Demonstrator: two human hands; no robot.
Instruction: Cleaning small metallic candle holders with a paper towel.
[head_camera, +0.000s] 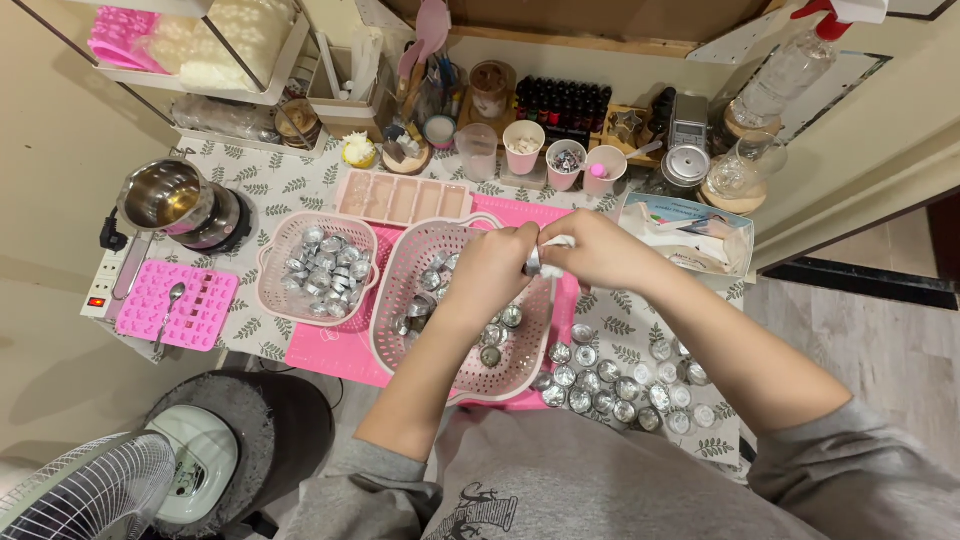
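Room is tight over the big pink basket (400, 330): my left hand (492, 268) grips a small metal cup (533, 262), right hand (598, 250) pinching white cloth (560, 242) against it.

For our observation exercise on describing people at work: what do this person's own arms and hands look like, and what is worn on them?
Both forearms are bare, with grey sleeves pushed up to about the elbows. The left hand and right hand wear no gloves; no rings, watch or bracelet can be made out.

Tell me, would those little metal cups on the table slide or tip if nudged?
The small metal cups look thin and shiny, so probably light and quick to slide on the tablecloth. They are low and wide, so tipping seems unlikely; packed close, one would likely bump its neighbours.
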